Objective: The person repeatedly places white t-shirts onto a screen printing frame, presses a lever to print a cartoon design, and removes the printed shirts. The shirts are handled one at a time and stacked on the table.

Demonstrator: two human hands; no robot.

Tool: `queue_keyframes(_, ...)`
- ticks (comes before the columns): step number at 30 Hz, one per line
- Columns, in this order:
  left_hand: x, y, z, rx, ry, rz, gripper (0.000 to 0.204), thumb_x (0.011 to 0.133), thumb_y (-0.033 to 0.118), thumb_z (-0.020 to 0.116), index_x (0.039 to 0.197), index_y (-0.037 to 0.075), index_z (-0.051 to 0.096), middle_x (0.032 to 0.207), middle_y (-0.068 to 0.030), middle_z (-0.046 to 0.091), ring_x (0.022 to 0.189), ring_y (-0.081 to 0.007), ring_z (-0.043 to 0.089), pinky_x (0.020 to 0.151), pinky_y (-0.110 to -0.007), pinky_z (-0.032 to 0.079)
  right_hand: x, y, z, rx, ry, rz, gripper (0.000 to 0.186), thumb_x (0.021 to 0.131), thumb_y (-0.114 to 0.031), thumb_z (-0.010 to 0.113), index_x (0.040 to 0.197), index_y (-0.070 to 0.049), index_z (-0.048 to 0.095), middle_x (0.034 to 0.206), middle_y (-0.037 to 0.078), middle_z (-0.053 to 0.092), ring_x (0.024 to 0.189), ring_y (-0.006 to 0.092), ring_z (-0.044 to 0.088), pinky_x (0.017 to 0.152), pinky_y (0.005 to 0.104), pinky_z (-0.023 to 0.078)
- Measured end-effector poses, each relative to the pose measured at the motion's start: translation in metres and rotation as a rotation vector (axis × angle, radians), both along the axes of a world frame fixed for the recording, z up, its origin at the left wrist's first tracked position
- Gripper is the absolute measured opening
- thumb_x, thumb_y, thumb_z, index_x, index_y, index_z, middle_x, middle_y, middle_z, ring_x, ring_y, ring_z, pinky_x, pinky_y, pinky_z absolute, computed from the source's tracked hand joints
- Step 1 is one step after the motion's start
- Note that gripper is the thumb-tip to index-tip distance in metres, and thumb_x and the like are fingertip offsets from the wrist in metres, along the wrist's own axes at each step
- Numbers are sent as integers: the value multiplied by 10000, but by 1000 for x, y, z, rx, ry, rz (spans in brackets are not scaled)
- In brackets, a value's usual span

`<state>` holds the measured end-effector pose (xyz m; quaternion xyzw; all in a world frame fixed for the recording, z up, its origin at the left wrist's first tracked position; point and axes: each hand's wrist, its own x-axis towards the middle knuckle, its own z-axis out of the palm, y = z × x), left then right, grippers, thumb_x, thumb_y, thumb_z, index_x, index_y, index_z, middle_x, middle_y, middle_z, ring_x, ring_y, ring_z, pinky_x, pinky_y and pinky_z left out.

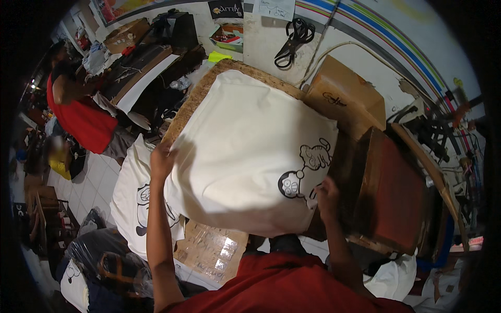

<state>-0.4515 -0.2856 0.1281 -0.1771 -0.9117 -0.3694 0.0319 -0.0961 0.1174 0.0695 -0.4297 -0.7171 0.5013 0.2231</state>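
A large white cloth (pixel 250 125) with black cartoon figures printed near its right edge is spread over a worn wooden board (pixel 195 99). Its near part hangs over the front edge. My left hand (pixel 163 160) grips the cloth's left edge, its fingertips partly hidden by the fabric. At the right edge, just beside the printed figures, my right hand (pixel 327 195) pinches the cloth between closed fingers. Soft folds run across the middle of the fabric. Another white printed cloth (pixel 130 190) hangs in a heap to the left, below my left forearm.
A cardboard box (pixel 344 96) stands at the board's far right, and a reddish-brown panel (pixel 394 188) lies beyond my right hand. Black scissors (pixel 296 41) hang on the wall. A flattened carton (pixel 211 253) lies below the cloth. At left, a person in red (pixel 83 115) works at another table.
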Motion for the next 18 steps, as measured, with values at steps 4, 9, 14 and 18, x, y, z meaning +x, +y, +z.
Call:
queue_keyframes(4,-84,134,10,68,99,-156,418,736,273,714,1039,-5,646,909,-214,669,860,-316,665,748,-375,506,-126,115,-5,17,56,-83,413,792,-62,621,1188,34,553,1150,194,603,1080,280,580,930,351,447)
queue_keyframes(9,-160,263,-15,-375,147,29,341,739,348,704,952,82,687,981,-187,667,936,-327,644,778,-410,509,-201,208,-22,464,-408,177,396,799,-101,579,1180,7,572,1198,205,579,1112,336,555,978,401,419)
queue_keyframes(14,-215,277,-26,-595,187,-432,349,772,281,662,1055,78,630,935,-145,667,861,-326,637,803,-435,510,-209,248,-42,475,-543,322,352,751,-93,596,1097,-35,622,1102,189,622,1035,321,595,903,383,462)
queue_keyframes(18,-229,285,-34,626,-1133,-220,274,793,144,642,1053,65,602,834,-94,629,755,-260,613,767,-408,517,-209,254,-44,289,-549,375,243,729,-62,638,969,-23,639,987,172,649,922,276,621,802,358,479)
